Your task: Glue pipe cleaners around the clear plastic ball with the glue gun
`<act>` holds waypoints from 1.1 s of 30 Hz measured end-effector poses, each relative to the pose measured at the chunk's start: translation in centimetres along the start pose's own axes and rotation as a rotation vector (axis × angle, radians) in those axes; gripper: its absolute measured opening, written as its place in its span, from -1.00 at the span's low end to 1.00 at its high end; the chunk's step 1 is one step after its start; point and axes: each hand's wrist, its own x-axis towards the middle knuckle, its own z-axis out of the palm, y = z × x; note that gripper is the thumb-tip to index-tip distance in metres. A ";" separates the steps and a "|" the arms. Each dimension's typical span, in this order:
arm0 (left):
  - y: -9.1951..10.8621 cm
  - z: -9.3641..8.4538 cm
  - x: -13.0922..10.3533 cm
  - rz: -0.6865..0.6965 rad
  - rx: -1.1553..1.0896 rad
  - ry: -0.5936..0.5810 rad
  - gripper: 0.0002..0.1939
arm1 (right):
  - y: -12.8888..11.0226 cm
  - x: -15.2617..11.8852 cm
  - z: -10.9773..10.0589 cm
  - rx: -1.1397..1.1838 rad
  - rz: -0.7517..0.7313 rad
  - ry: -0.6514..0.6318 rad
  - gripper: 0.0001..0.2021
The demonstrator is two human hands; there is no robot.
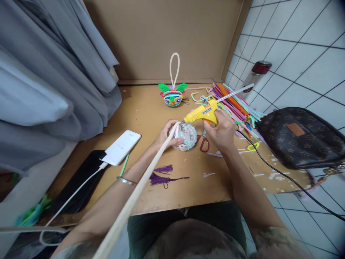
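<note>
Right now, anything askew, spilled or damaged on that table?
White scraps litter the right front of the table, probably stray offcuts. Coloured strips are splayed untidily beside the bag. No damage or wet spill that I can see.

Glue gun [201, 112]: bright yellow, orange trigger
Ball [189, 136]: white, with pale blue and pink
Toy [173, 98]: green ears, red and blue bits
Strips [234, 104]: orange, pink, red, blue, green mix
Tassels [159, 179]: purple
Scissors [205, 145]: red handles
Bag [304, 142]: dark brown, lighter stars and flowers, tan patch
Curtain [67, 57]: grey-blue
Wall tiles [309, 54]: white squares, dark lines
Bench [199, 190]: yellowy brown
Phone [122, 146]: white
Cord [140, 185]: cream
</note>
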 end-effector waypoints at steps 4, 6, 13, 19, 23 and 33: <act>0.1 0.0 0.1 0.022 -0.003 0.006 -0.21 | 0.0 0.0 0.0 0.000 0.002 -0.007 -0.86; 0.0 0.1 0.2 0.033 -0.006 0.009 -0.19 | 0.0 0.0 0.1 -0.005 0.009 -0.012 -0.87; 0.0 0.1 0.2 0.049 0.020 0.013 -0.19 | 0.0 -0.1 -0.1 -0.004 -0.001 -0.014 -0.88; 0.3 0.0 0.0 0.022 0.054 0.014 -0.23 | 0.0 0.0 -0.2 -0.024 0.019 -0.036 -0.86; 0.2 0.1 0.0 0.030 0.036 0.016 -0.23 | 0.0 0.1 -0.2 0.002 0.020 -0.034 -0.85; -0.1 0.1 0.2 0.034 0.021 0.000 -0.19 | 0.2 0.1 0.0 0.000 0.026 -0.032 -0.87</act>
